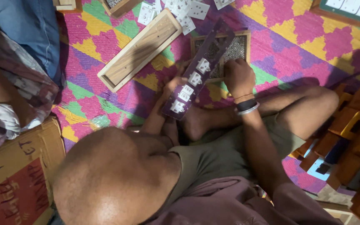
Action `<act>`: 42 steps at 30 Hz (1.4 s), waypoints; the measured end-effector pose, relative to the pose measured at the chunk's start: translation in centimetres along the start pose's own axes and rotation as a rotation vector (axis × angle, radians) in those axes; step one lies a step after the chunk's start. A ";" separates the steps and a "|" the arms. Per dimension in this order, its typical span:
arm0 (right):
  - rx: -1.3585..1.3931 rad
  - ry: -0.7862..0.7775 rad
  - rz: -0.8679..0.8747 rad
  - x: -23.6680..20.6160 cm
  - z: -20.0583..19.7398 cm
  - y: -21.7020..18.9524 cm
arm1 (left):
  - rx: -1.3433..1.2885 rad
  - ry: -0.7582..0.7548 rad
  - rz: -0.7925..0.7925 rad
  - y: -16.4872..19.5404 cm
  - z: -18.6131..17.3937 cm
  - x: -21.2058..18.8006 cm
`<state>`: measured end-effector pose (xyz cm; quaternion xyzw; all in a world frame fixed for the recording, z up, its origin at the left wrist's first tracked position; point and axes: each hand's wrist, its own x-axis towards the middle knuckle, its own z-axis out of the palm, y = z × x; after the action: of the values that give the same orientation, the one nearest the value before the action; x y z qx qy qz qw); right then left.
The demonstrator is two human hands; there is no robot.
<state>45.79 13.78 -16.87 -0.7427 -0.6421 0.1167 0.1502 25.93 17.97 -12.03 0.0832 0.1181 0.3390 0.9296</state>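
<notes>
1. While you are gripping the dark purple panel (199, 73) with your right hand (239, 76) curled shut on its far edge, your left hand (172, 85) is supporting it from beneath; whether those fingers are closed, I cannot tell.
2. Tilting it further is probably risking the white sockets (187, 92), just beside your fingers, slipping out.
3. Well left of your fingers, a brown cardboard box (17, 171) is showing red and black lettering.
4. Beyond your fingertips, a wooden tray (140, 50) is lying on the mat (296, 29).

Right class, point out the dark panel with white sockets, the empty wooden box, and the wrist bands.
dark panel (196, 81), head view, its middle beside a socket.
wooden box (140, 50), head view, inner floor.
wrist bands (246, 105), head view, black band.
</notes>
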 end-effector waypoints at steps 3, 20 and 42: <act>0.290 0.171 -0.037 0.2 -1.1 0.0 | 0.050 -0.003 0.006 -0.1 0.1 -0.3; 0.877 -0.122 -0.020 -0.1 -1.9 -2.2 | 0.414 0.010 0.031 -1.0 -1.4 0.3; 0.549 0.234 -0.183 -2.4 -1.2 -5.2 | 0.685 0.116 -0.053 -0.2 -0.5 -0.6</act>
<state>41.07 12.03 -13.88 -0.6217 -0.6291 0.1854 0.4282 25.52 17.46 -12.44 0.3678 0.2800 0.2594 0.8480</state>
